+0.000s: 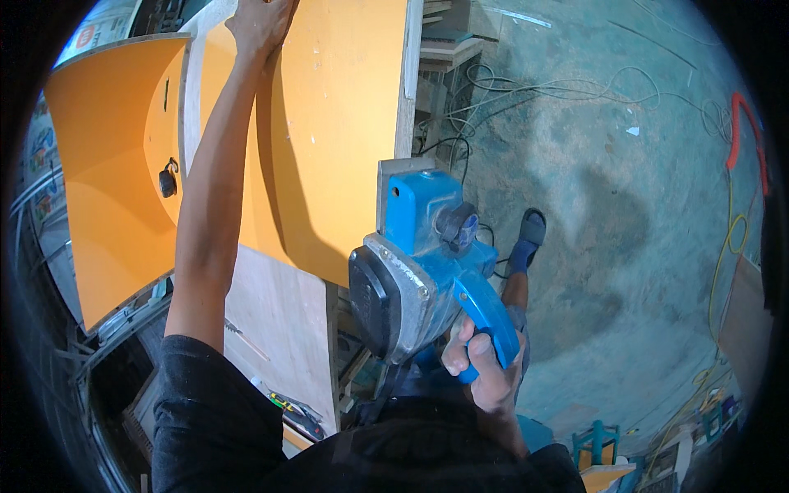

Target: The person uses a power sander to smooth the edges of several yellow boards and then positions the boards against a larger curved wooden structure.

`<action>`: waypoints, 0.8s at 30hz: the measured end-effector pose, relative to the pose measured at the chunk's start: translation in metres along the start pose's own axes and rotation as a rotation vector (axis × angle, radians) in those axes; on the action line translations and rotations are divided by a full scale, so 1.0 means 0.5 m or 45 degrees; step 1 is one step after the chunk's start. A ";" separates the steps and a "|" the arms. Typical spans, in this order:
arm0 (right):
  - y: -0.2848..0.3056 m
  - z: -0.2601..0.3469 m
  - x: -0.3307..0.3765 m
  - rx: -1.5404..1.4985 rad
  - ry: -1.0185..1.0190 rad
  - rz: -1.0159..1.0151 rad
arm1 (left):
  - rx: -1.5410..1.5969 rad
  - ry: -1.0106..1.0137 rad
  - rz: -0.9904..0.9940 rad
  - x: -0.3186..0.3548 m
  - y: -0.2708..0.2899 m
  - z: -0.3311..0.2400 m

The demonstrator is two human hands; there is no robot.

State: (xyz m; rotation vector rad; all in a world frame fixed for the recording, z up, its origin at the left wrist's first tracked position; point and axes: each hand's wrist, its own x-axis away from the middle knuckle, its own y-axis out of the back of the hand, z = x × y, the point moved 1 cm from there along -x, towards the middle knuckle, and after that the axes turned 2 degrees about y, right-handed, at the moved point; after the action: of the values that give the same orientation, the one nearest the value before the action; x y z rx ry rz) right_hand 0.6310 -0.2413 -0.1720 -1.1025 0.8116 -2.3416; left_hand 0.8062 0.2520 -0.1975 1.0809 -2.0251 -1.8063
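My right hand (491, 370) is wrapped round the handle of a blue electric hand planer (427, 255). The planer has a black round side cover and a dark front knob. Its front plate lies along the right edge of an orange-faced board (337, 123), near the board's lower corner. Far up on that board rests my left hand (261, 25), thumb spread to the side; its fingertips are cut off by the top of the view. My left arm reaches over the board and throws a shadow on it.
A curved orange panel (115, 181) with a small black fitting (168, 179) stands left. Below lies a pale board (279, 320). Stacked wood pieces (448, 53) are beyond the board's edge. Loose cables (567, 86) and a red hose (733, 131) lie right. My sandalled foot (532, 228) is on the floor.
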 end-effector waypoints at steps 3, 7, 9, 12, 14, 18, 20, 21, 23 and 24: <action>-0.008 0.016 -0.023 -0.027 -0.008 -0.024 | 0.022 0.017 0.011 0.003 0.000 -0.010; -0.010 0.041 -0.057 0.059 -0.055 0.043 | 0.018 -0.025 -0.043 0.008 -0.005 0.003; -0.011 0.050 -0.078 0.009 -0.056 0.049 | 0.031 -0.037 -0.052 0.012 -0.004 -0.005; -0.010 0.069 -0.112 -0.006 -0.060 0.067 | -0.006 -0.085 -0.059 0.003 -0.014 0.001; -0.016 0.084 -0.135 -0.027 -0.084 0.076 | -0.073 -0.201 -0.062 -0.008 -0.014 0.029; -0.028 0.125 -0.190 -0.019 -0.117 0.050 | -0.006 -0.119 0.007 -0.016 -0.023 0.022; -0.033 0.145 -0.221 0.005 -0.115 0.050 | -0.009 -0.096 0.014 -0.012 -0.019 0.013; -0.036 0.155 -0.239 0.004 -0.110 0.053 | 0.034 -0.073 0.040 -0.013 -0.017 0.011; -0.048 0.180 -0.268 0.021 -0.107 0.048 | 0.068 -0.067 0.021 -0.013 -0.017 0.012; -0.057 0.195 -0.282 0.038 -0.106 0.040 | 0.086 -0.064 0.011 -0.012 -0.017 0.013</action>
State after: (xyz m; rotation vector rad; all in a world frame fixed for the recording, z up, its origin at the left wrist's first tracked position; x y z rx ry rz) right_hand 0.7886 -0.1684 -0.1801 -1.1586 0.7563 -2.2586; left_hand 0.8098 0.2612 -0.2049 1.0537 -2.1307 -1.7903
